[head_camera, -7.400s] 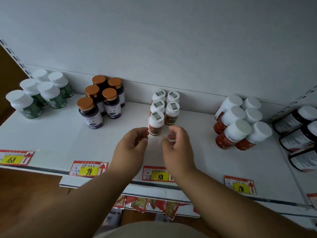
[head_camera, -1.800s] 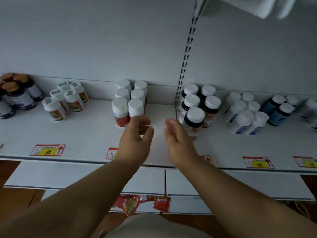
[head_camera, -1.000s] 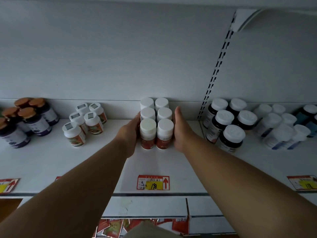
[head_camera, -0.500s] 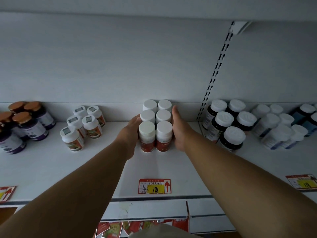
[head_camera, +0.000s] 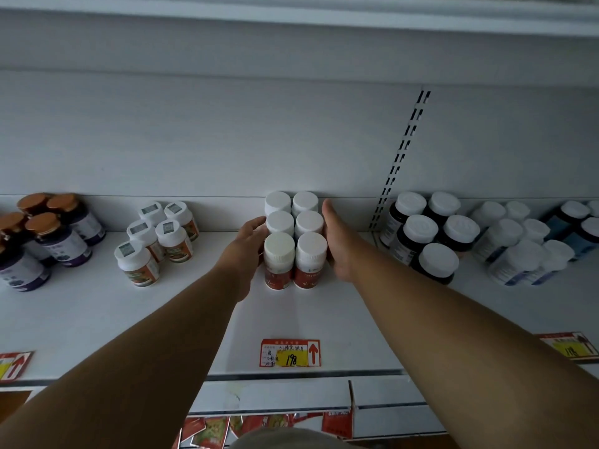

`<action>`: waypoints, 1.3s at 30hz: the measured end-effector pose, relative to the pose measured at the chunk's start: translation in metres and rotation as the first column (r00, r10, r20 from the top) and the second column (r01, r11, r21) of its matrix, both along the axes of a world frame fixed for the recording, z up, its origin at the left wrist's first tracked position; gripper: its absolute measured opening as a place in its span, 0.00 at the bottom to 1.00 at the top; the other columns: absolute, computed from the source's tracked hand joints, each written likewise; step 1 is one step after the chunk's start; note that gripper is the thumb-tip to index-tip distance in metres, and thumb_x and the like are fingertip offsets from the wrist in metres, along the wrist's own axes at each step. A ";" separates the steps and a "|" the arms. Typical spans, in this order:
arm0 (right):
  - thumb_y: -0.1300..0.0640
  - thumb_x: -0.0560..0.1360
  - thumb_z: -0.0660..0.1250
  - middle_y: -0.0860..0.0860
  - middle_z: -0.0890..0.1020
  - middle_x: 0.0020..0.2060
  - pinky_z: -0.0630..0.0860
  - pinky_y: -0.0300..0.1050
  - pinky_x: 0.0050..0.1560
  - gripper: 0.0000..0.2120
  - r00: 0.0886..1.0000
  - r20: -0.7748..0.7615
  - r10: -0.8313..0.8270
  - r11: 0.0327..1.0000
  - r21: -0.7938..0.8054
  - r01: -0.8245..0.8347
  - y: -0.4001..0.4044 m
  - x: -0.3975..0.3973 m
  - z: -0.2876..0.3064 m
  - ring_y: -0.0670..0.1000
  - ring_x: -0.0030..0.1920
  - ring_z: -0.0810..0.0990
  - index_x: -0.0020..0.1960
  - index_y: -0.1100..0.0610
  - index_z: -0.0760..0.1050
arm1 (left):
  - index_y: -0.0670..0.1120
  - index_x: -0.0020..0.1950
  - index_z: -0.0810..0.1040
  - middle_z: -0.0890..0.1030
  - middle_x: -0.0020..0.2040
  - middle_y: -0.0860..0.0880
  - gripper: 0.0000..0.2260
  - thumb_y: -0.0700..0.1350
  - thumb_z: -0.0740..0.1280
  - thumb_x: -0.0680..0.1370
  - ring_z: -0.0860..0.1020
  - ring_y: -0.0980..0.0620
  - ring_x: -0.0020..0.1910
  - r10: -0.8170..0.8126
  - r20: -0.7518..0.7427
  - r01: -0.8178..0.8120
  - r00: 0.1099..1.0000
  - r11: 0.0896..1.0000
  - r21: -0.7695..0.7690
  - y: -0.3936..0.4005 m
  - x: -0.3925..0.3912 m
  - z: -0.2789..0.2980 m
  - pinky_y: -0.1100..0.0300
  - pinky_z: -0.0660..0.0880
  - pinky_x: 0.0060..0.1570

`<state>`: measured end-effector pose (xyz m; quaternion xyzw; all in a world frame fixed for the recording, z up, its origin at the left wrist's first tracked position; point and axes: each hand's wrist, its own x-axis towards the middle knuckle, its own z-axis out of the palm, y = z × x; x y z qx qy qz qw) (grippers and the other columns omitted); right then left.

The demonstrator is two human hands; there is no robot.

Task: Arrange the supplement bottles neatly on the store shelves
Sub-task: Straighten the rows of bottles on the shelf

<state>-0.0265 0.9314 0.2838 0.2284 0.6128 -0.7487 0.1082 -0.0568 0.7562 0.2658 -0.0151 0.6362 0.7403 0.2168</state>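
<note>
red and yellow price tag on white shelf edge.

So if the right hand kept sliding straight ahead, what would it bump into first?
Probably the shelf's back wall. The right hand lies flat beside the red bottles, fingertips pointing at that wall, seemingly almost there; depth is hard to judge.

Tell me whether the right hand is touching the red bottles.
Touching. The head view shows the right hand laid flat, fingers straight, against the right side of the red bottles, no gap between them.
</note>
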 end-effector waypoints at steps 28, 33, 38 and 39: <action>0.29 0.76 0.56 0.49 0.78 0.67 0.65 0.52 0.73 0.29 1.000 0.020 -0.023 0.986 0.165 0.019 -0.001 0.007 0.019 0.49 0.66 0.75 0.63 0.49 0.76 | 0.55 0.66 0.74 0.81 0.60 0.50 0.14 0.55 0.61 0.82 0.80 0.51 0.59 0.019 0.016 -0.018 1.000 0.999 -0.041 -0.004 0.006 0.017 0.52 0.74 0.63; 0.30 0.76 0.56 0.49 0.73 0.72 0.62 0.52 0.75 0.34 0.998 -0.005 -0.067 0.985 0.157 0.067 0.002 0.019 0.022 0.48 0.71 0.71 0.72 0.51 0.70 | 0.58 0.70 0.70 0.74 0.68 0.50 0.18 0.58 0.60 0.81 0.72 0.48 0.67 0.046 -0.035 -0.050 0.998 0.991 -0.123 -0.013 0.019 0.025 0.46 0.67 0.70; 0.31 0.78 0.53 0.46 0.69 0.74 0.62 0.56 0.75 0.32 0.991 -0.032 -0.131 0.941 0.310 0.134 0.005 0.053 0.023 0.50 0.73 0.68 0.75 0.47 0.66 | 0.63 0.70 0.68 0.71 0.70 0.57 0.16 0.57 0.59 0.82 0.68 0.55 0.68 0.133 -0.254 -0.182 0.958 0.967 -0.180 -0.018 0.073 0.049 0.53 0.65 0.66; 0.31 0.79 0.53 0.45 0.69 0.74 0.62 0.57 0.74 0.31 0.990 -0.053 -0.129 0.933 0.332 0.139 0.004 0.061 0.023 0.50 0.73 0.68 0.76 0.46 0.65 | 0.62 0.71 0.67 0.71 0.69 0.58 0.16 0.56 0.58 0.82 0.68 0.57 0.66 0.156 -0.292 -0.216 0.944 0.959 -0.184 -0.018 0.087 0.054 0.55 0.65 0.63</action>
